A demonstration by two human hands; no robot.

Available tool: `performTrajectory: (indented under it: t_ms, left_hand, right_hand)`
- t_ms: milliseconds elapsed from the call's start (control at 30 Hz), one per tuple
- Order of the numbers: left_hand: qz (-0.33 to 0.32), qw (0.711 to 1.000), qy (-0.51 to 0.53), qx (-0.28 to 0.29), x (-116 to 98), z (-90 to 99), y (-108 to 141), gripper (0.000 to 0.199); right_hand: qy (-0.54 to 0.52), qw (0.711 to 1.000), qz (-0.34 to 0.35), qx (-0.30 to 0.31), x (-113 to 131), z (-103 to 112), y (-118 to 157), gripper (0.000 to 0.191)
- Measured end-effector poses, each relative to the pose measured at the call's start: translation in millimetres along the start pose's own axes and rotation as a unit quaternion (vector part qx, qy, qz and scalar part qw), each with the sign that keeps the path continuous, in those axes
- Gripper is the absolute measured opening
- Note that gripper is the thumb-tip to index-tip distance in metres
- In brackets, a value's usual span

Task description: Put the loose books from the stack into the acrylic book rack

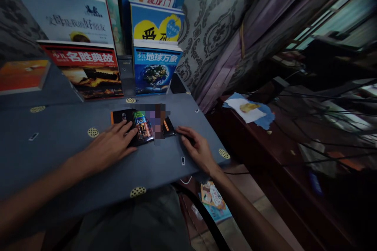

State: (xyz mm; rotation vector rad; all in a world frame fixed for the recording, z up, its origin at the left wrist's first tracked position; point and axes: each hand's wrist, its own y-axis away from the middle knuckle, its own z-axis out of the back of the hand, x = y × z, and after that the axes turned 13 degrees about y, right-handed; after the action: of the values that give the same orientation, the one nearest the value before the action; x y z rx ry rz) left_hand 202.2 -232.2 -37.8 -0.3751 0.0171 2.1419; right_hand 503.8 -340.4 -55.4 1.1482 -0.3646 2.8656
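On the grey tabletop lies a flat black printed item with small colourful pictures and orange marks. Whether it is a thin book or a box I cannot tell, as a blurred patch hides its middle. My left hand rests palm down on its left part, fingers stretched. My right hand is at its right end, fingers extended and slightly bent, with the fingertips by the corner. Behind it stand a red-topped book and a blue book with a globe.
More upright books, such as a pale blue one, stand behind those. An orange book lies at left and a dark flat object at the back right corner. A brown bench with papers and cables is at right, beside a purple curtain.
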Motion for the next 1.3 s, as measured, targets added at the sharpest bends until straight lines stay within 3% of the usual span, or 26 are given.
performTrajectory:
  t_ms: [400,667,767,900,1000,1133,1233,1300]
  left_hand:
    - [-0.061,0.987,-0.114,0.095,-21,10.4,-17,0.057]
    - [-0.069,0.976,-0.195,0.074,-35,6.3,-11,0.069]
    - [-0.076,0.979,-0.177,0.065,-36,14.5,-13,0.067]
    - [-0.070,0.980,-0.159,0.100,-36,33.9,-10,0.076]
    - [-0.042,0.991,-0.089,0.091,-36,44.5,-2,0.070]
    - [-0.013,0.998,0.068,0.009,-34,50.1,13,0.059]
    - [0.006,0.977,0.203,-0.063,-32,55.5,24,0.053]
    - [0.029,0.946,0.301,-0.116,-31,60.6,30,0.048]
  right_hand:
    - [0.053,0.997,0.062,-0.005,4,4,1,0.032]
    - [0.048,0.997,0.064,-0.004,2,2,2,0.034]
    - [0.034,0.998,0.044,0.007,2,2,2,0.042]
    - [-0.006,1.000,0.006,0.021,3,-1,-4,0.048]
    - [-0.090,0.996,-0.011,0.020,6,-10,-16,0.053]
    - [-0.257,0.965,-0.037,0.048,18,-28,-39,0.068]
    - [-0.354,0.931,-0.025,0.086,34,-38,-52,0.063]
    - [-0.393,0.912,-0.022,0.115,45,-42,-56,0.057]
